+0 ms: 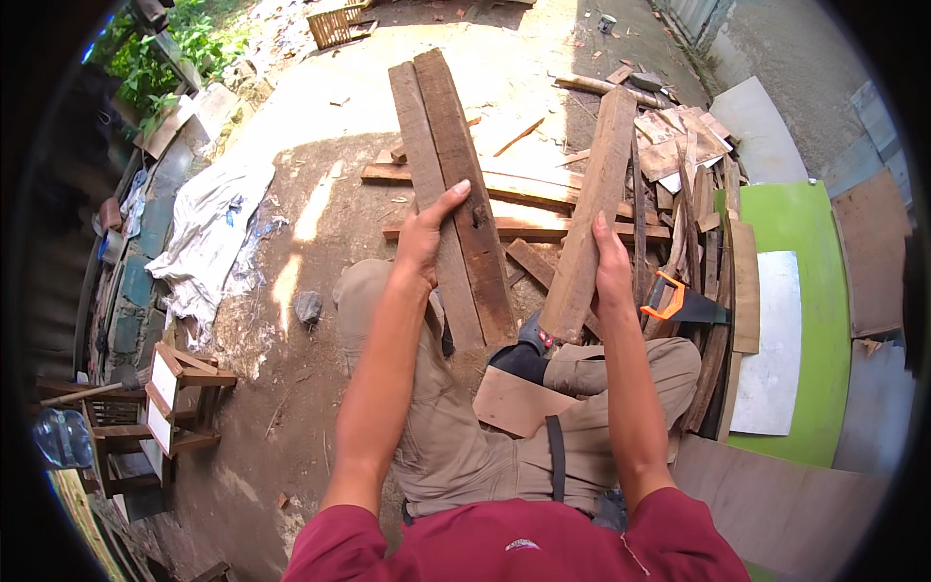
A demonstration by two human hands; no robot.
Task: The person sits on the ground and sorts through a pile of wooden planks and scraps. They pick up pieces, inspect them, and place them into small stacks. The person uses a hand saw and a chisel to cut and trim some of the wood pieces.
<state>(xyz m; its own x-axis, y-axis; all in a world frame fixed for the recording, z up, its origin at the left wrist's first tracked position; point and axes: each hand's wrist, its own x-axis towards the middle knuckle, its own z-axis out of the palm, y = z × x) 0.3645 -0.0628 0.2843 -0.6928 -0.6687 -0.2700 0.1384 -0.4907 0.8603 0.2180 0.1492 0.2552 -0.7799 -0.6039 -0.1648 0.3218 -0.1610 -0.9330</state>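
My left hand (pixel 427 233) is closed round a pair of brown wooden beams, one paler and narrower (pixel 417 126), the other darker (pixel 456 126). They lie side by side and tilt away from me, my thumb across them. Gripped in my right hand (pixel 611 267) is a single lighter wooden beam (pixel 599 160), my thumb on its upper face and its near end above my shoe (pixel 529 354). The fingers under the beams are mostly hidden. The two hands' loads are apart. Beneath them, several more wood pieces (pixel 543 225) lie on the ground.
A handsaw with an orange handle (pixel 667 299) rests by my right knee, near a scrap wood pile (pixel 689 155). Green (pixel 790 213) and white boards (pixel 766 339) lie right. At left are a white cloth (pixel 215 223), a small wooden stool (pixel 179 398) and a stone (pixel 307 307).
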